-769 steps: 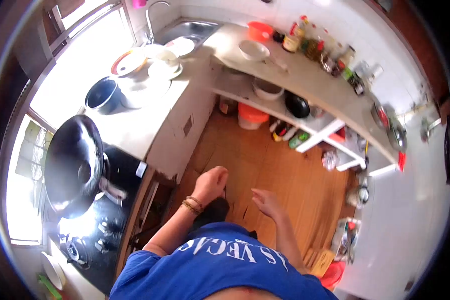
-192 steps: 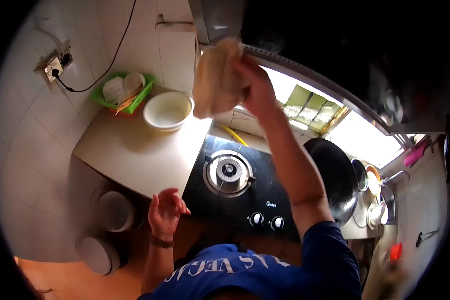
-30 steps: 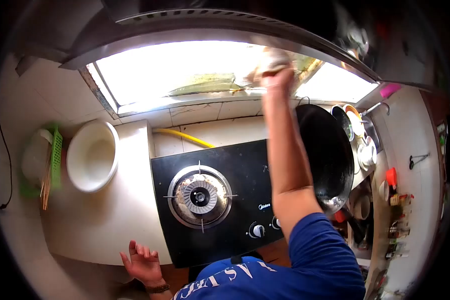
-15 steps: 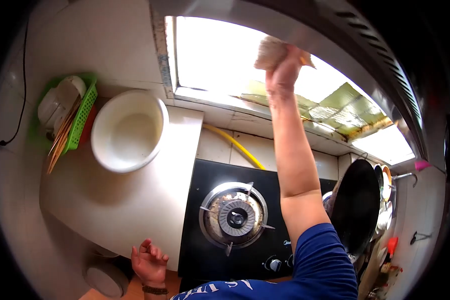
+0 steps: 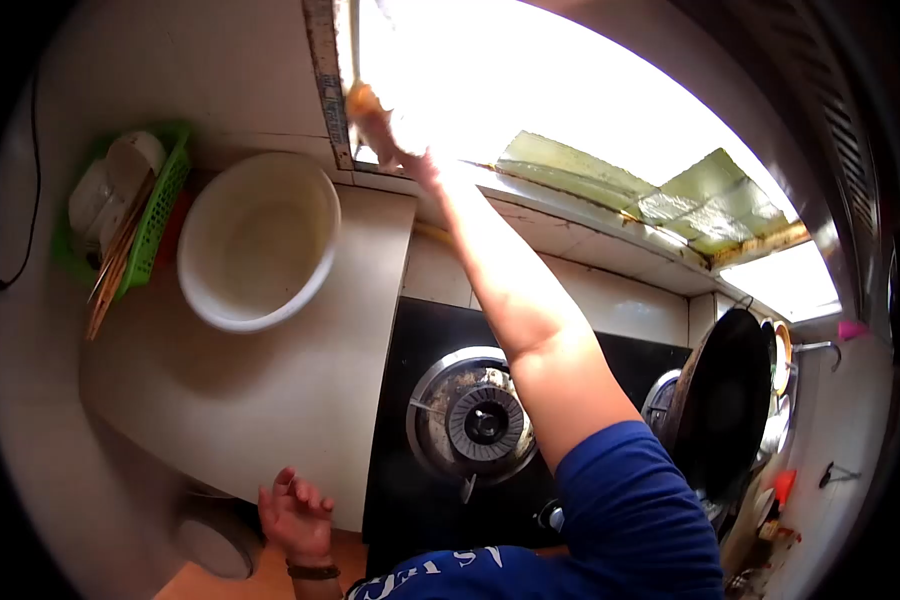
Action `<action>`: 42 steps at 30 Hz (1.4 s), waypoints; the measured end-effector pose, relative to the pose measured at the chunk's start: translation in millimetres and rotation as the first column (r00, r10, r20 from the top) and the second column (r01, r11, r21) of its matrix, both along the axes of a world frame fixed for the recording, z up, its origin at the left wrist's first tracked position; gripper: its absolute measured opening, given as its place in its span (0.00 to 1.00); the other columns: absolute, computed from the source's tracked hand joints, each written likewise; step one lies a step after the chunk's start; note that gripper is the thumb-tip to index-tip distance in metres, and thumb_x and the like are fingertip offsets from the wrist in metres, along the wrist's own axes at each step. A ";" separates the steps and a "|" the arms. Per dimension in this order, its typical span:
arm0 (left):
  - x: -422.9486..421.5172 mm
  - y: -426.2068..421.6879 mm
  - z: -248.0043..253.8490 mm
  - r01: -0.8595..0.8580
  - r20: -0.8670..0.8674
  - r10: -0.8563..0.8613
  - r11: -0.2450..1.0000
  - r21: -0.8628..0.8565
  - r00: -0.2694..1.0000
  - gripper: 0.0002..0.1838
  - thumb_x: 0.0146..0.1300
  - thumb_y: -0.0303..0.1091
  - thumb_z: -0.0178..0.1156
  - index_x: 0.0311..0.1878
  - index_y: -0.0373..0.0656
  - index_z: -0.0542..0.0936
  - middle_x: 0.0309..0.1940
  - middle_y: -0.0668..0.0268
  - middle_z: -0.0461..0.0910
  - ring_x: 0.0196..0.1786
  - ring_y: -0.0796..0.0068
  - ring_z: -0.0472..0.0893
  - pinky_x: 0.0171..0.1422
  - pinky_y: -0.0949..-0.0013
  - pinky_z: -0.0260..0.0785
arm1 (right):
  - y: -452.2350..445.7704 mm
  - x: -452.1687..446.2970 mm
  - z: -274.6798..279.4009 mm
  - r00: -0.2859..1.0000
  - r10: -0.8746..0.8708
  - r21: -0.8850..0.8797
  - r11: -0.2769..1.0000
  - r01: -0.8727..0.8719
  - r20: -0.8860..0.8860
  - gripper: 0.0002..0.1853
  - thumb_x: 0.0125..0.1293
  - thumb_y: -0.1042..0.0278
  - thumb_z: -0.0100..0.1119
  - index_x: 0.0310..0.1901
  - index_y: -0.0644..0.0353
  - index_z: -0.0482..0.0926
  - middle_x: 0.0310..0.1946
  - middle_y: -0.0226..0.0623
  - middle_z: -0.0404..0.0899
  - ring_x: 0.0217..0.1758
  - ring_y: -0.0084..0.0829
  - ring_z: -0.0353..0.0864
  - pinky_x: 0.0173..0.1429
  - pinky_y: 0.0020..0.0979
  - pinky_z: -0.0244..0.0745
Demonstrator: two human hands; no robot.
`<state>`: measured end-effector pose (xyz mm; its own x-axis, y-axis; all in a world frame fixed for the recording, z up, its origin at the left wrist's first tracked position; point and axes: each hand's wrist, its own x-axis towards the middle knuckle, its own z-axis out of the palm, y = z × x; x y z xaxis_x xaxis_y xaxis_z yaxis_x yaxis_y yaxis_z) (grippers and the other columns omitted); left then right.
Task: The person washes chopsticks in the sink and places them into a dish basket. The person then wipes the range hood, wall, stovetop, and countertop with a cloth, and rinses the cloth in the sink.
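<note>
My right hand (image 5: 396, 148) is stretched to the left side of the bright window (image 5: 450, 80), closed on a cloth (image 5: 362, 99). Only a small orange-brown part of the cloth shows clearly; glare washes out the rest and some of the fingers. My left hand (image 5: 297, 517) hovers near the front edge of the pale counter (image 5: 260, 420), holding nothing, its fingers apart and slightly curled. Beneath my right arm lies the black gas stove (image 5: 420, 335) with its round burner (image 5: 486, 423).
A white basin (image 5: 260, 240) and a green basket (image 5: 160, 235) of bowls and chopsticks occupy the left counter. At the right a black wok (image 5: 720, 400) stands tilted on the stove. The range hood (image 5: 820, 110) overhangs the upper right. A yellow hose (image 5: 432, 233) runs behind the stove.
My right hand has swept left across the window with the cloth, to the frame's left side. My left hand has barely moved. The view turned left since one second ago.
</note>
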<state>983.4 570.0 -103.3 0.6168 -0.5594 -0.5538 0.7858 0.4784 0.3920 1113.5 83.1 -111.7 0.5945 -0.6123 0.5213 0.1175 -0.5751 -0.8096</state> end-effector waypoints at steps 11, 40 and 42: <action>-12.9 27.5 14.1 0.008 0.137 0.000 0.998 -0.058 0.991 0.25 0.69 0.53 0.42 0.55 0.41 0.72 0.26 0.68 0.65 0.29 0.76 0.64 0.35 0.69 0.62 | -33.1 -77.5 -28.5 0.901 -0.358 -0.345 0.901 0.264 -0.244 0.13 0.57 0.63 0.46 0.31 0.59 0.81 0.27 0.48 0.80 0.33 0.45 0.81 0.38 0.37 0.76; 29.9 14.4 -16.5 0.099 0.089 -0.087 0.985 -0.139 0.992 0.24 0.70 0.49 0.40 0.59 0.40 0.68 0.29 0.65 0.66 0.30 0.75 0.65 0.36 0.68 0.61 | -41.4 -238.4 -87.7 0.225 -0.277 -0.078 0.774 0.629 -0.934 0.17 0.58 0.64 0.47 0.43 0.67 0.79 0.47 0.54 0.77 0.54 0.49 0.74 0.56 0.39 0.68; 29.0 11.0 -17.7 0.096 0.093 -0.082 0.984 -0.149 0.992 0.24 0.70 0.48 0.40 0.59 0.41 0.68 0.30 0.65 0.66 0.30 0.75 0.65 0.36 0.68 0.61 | -31.6 -226.6 -96.8 0.433 -0.217 0.035 0.863 0.503 -0.875 0.17 0.57 0.70 0.46 0.47 0.65 0.78 0.47 0.52 0.77 0.55 0.46 0.74 0.58 0.35 0.68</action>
